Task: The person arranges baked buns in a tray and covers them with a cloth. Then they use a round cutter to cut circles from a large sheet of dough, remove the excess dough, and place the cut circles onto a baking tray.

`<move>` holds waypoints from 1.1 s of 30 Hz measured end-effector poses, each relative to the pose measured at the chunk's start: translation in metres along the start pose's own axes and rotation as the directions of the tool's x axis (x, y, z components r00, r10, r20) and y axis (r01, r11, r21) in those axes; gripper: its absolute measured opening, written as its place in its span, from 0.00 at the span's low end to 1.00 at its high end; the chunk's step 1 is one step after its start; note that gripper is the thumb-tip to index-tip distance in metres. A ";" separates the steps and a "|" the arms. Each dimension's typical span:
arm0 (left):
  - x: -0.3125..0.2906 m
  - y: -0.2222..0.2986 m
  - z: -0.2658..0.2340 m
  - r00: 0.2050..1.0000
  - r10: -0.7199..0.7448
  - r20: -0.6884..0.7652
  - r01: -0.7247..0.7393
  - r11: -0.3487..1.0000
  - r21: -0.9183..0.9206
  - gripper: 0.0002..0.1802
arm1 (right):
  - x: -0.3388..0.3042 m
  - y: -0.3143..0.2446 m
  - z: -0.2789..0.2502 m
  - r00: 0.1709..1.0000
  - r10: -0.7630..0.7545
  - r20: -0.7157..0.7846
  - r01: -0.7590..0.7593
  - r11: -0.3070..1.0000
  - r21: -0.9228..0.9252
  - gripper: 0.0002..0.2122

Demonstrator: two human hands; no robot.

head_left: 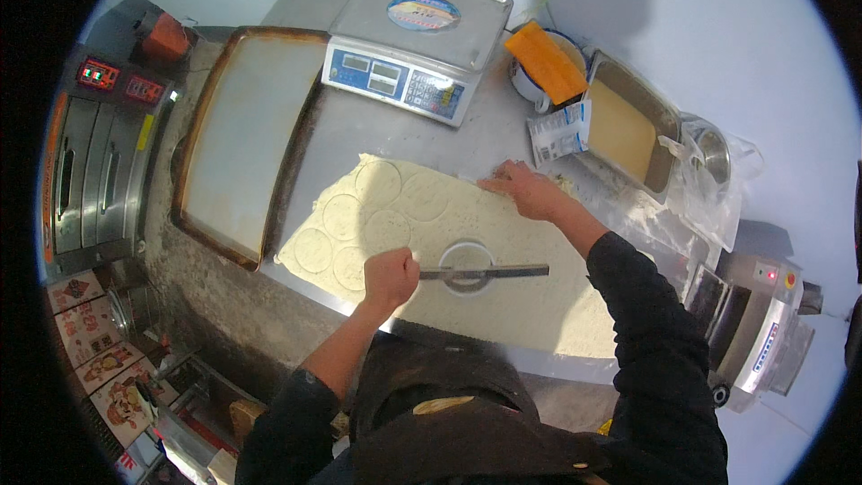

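Note:
A large flat sheet of pale dough [530, 314] lies on the metal tabletop, its left part marked with several round cuts. My left hand [391, 278] is closed around one end of the metal bar of a round dough cutter [521, 271]. The cutter's ring rests on the middle of the dough, under the bar. At the far edge of the sheet, my right hand [530, 190] reaches in with its fingers stretched to the left, touching or just over the dough. Some of its fingertips are hard to make out.
A baking tray [242, 144] sits left of the dough; a digital scale [395, 81] stands behind. At the back right are an orange scraper-like slab [548, 61], a packet [558, 133] and a metal pan [620, 126] of pale contents. A steel machine [754, 332] stands right, ovens [94, 175] far left.

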State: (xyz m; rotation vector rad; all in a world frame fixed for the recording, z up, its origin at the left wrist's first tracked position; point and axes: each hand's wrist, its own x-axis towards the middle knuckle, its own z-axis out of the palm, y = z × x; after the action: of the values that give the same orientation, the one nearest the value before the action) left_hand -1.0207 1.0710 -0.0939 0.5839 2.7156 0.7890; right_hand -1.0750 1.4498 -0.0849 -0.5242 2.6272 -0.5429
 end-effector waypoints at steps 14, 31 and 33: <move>-0.043 0.009 0.006 0.987 -0.154 -0.041 0.151 0.986 -0.071 0.11 | 0.022 0.037 -0.009 0.973 -0.065 0.222 -0.005 0.954 0.301 0.13; -0.051 0.015 0.011 0.977 -0.200 -0.077 0.194 0.978 -0.078 0.12 | 0.021 0.004 -0.030 0.981 -0.171 -0.097 0.146 0.965 -0.218 0.17; -0.041 0.018 0.013 0.981 -0.183 -0.069 0.178 0.982 -0.071 0.12 | 0.019 0.013 -0.022 0.985 -0.132 -0.107 0.104 0.965 -0.240 0.15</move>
State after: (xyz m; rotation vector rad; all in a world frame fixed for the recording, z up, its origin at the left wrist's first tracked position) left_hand -0.9745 1.0732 -0.0891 0.2941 2.7497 0.8631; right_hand -1.1048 1.4590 -0.0785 -0.7467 2.8084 -0.3093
